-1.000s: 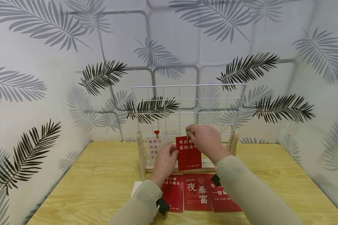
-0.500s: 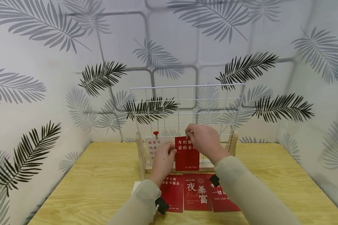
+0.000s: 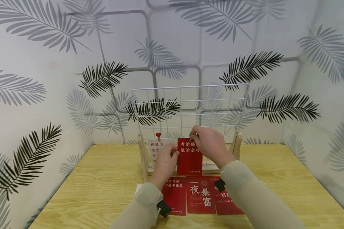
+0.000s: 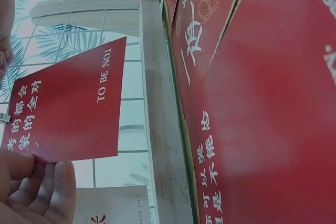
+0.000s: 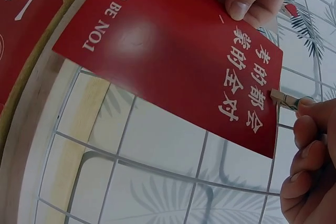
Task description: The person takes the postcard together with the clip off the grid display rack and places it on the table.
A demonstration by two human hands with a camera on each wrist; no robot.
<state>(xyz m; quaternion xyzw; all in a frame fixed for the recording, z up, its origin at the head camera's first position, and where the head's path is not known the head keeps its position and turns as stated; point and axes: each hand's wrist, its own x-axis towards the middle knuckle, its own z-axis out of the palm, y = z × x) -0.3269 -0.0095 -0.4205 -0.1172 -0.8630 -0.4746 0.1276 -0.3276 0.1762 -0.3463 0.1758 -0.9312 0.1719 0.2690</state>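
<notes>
A red card (image 3: 189, 162) with white lettering is held upright against the white wire grid rack (image 3: 189, 87). My left hand (image 3: 165, 163) pinches its left edge between thumb and fingers. At the card's top edge, my right hand (image 3: 209, 143) pinches a small wooden clothespin (image 5: 286, 99), whose tip overlaps that edge; the fingers cover its other end. To the left, a white card (image 3: 155, 152) with dark writing hangs on the grid under a clothespin with a red heart (image 3: 158, 135). My left hand partly hides this white card.
The rack stands in a wooden base (image 4: 163, 129) on a wood-grain table (image 3: 103, 178). Before it lie a left red card (image 3: 175, 200), a middle red card (image 3: 200, 200) and a right red card (image 3: 227, 205), partly under my right sleeve. Leaf-patterned walls rise behind and beside.
The held red card has shifted slightly left and hangs straighter, its lower lettering fully in sight. The clothespin's blue end, seen earlier at my right fingertips, is now covered. Both hands keep their grips.
</notes>
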